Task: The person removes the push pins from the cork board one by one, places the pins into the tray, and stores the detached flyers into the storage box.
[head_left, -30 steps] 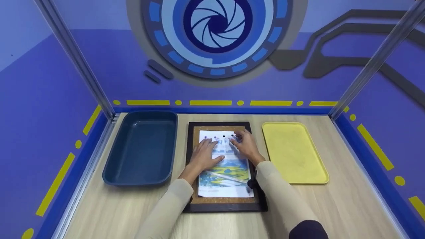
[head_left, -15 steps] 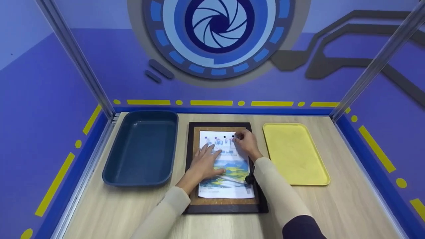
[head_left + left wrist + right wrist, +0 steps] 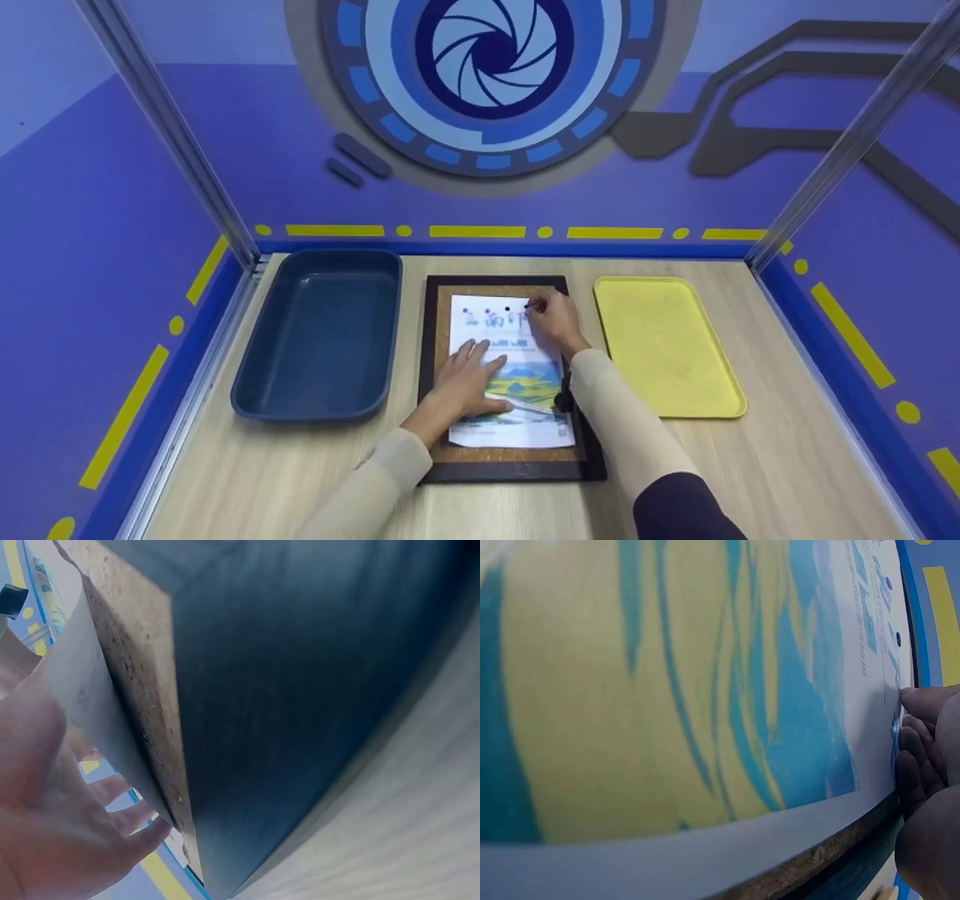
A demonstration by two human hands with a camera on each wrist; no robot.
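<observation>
A printed poster sheet (image 3: pixel 525 431) with a landscape picture lies on a black-framed cork board (image 3: pixel 510 471). Spread on the sheet's lower left half, my left hand (image 3: pixel 466 382) rests with its fingers extended. In the left wrist view, the sheet's edge (image 3: pixel 97 675) stands a little off the cork. Several small dark dots (image 3: pixel 507 308) run along the sheet's top. At the top right corner, my right hand (image 3: pixel 553 319) pinches a small dark pin (image 3: pixel 532 305) by the rightmost dot; fingers hide most of it. In the right wrist view its other fingers (image 3: pixel 911 757) are curled.
A deep dark blue tray (image 3: pixel 322 409) stands left of the board. To the right lies a shallow yellow tray (image 3: pixel 675 352). Purple walls enclose the wooden table (image 3: pixel 787 465) at the back and both sides.
My left hand has slid down the sheet, toward me, uncovering the printed title. My right hand has stayed at the top right corner, its fingers drawing closer together.
</observation>
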